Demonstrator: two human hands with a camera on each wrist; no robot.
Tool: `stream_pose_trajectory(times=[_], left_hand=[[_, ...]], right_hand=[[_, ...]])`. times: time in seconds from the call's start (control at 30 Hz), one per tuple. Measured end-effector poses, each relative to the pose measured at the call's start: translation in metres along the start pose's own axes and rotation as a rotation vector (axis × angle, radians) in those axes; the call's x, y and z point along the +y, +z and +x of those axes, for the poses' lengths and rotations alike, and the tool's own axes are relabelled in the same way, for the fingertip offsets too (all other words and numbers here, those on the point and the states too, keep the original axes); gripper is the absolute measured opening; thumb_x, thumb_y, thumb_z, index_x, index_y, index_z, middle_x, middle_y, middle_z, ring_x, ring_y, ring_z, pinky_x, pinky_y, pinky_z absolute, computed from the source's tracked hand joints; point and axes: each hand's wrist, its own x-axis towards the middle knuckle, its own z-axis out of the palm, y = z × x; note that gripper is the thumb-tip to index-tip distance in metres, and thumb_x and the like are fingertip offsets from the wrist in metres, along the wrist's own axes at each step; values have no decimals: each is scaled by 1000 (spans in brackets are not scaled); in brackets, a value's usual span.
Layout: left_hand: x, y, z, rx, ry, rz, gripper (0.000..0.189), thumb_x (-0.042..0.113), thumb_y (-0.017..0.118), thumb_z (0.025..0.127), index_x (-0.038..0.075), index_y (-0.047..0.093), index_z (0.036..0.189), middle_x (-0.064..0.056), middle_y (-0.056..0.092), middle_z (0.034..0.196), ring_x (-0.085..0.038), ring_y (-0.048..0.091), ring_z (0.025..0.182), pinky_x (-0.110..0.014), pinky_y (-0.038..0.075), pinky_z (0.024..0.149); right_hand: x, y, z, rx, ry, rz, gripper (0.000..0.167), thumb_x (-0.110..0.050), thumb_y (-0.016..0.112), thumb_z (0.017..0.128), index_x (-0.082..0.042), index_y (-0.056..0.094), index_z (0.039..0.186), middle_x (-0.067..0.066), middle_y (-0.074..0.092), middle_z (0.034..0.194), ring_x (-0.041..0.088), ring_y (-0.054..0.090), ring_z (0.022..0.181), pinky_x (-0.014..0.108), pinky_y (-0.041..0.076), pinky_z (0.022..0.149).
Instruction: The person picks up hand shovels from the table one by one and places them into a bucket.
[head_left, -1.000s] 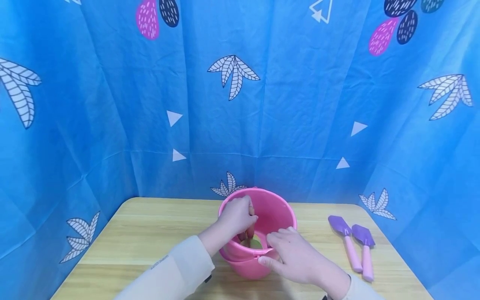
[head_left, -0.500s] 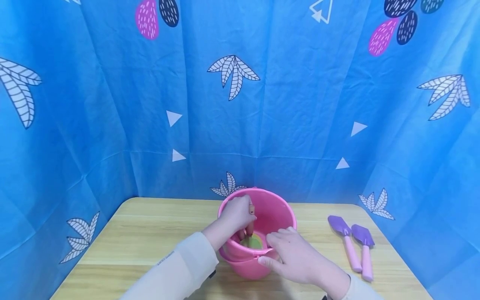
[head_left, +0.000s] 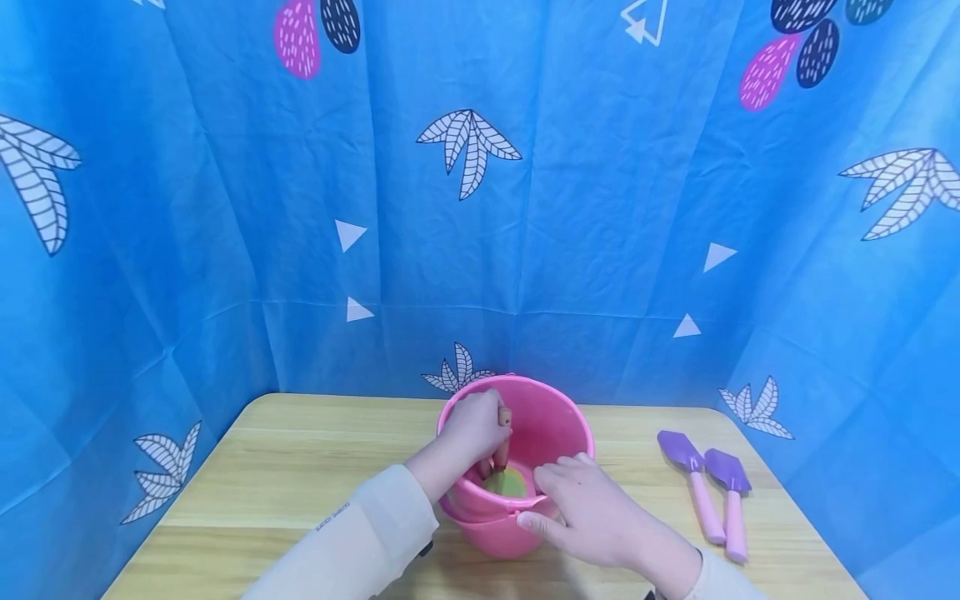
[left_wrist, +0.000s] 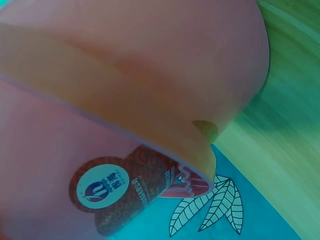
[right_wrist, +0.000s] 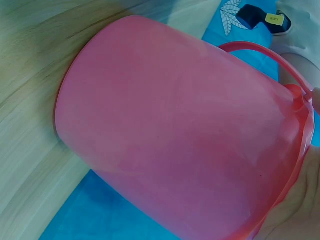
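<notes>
A pink bucket [head_left: 540, 417] stands upright on the table, its handle [right_wrist: 262, 49] hanging at the side. My left hand [head_left: 472, 429] reaches over the left rim, fingers pointing down inside. A light brown piece [head_left: 505, 415] shows by its thumb; I cannot tell whether the fingers hold it. My right hand [head_left: 592, 508] grips the near right rim, thumb outside and fingers inside. On the bucket floor lies a round green and yellow thing [head_left: 512, 483]. In the left wrist view, a brown printed label [left_wrist: 135, 200] with a white oval logo shows against the bucket's pink inside.
Two toy shovels with purple blades and pink handles lie at the right of the wooden table [head_left: 315, 467]: the left shovel [head_left: 701, 492] and the right shovel [head_left: 731, 500]. A blue patterned curtain [head_left: 615, 250] surrounds the table at the back and sides.
My left hand and sleeve have shifted slightly to the right inside the bucket, and more of the green and yellow thing shows. My right hand keeps its place on the rim.
</notes>
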Motion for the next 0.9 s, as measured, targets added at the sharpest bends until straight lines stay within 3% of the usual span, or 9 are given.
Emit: stream_pose_trajectory(times=[0.23,0.33,0.43,0.53,0.63,0.8,0.9], left_hand=[[2,-1,-2,26,6,-43,15,10,63,97,8,55,85,-14,65,61,-30,67,49,-41,56,48],[2,-2,-1,81,39,-4,8,9,67,94,6,59,96,-10,62,67,-25,65,53,-34,57,52],[2,-2,-1,119,55,22,20,6,68,93,3,60,111,-5,58,72,-22,65,55,-31,56,54],[2,-1,-1,108,49,-8,28,5,66,94,0,58,120,-6,58,71,-26,67,55,-34,57,53],[2,-1,-1,98,37,-48,29,4,65,94,-1,56,121,-8,58,69,-31,68,54,-36,56,49],[2,-1,-2,124,54,-27,27,5,67,94,0,58,119,-6,57,71,-28,67,54,-27,52,45],[1,0,-3,132,60,-46,24,5,67,94,1,59,117,-6,57,73,-28,67,53,-30,54,47]], right_hand=[[0,0,1,-8,4,10,37,-65,44,98,-30,54,88,-21,43,75,2,43,78,33,41,79],[1,0,1,-12,5,15,37,-65,44,97,-31,55,89,-22,43,74,1,44,79,34,41,80],[2,0,2,-14,6,15,38,-66,44,97,-30,55,89,-21,43,74,2,44,79,34,41,80],[2,1,2,-14,5,9,39,-67,44,97,-30,55,89,-21,42,73,2,44,78,34,41,79],[3,1,2,-14,2,4,40,-67,44,97,-29,55,89,-20,42,73,3,43,78,34,41,79],[4,2,2,-16,3,4,40,-67,43,97,-29,55,90,-21,43,74,3,44,78,34,41,79],[4,2,2,-19,4,3,41,-67,43,97,-29,56,91,-21,43,74,3,44,79,34,41,79]])
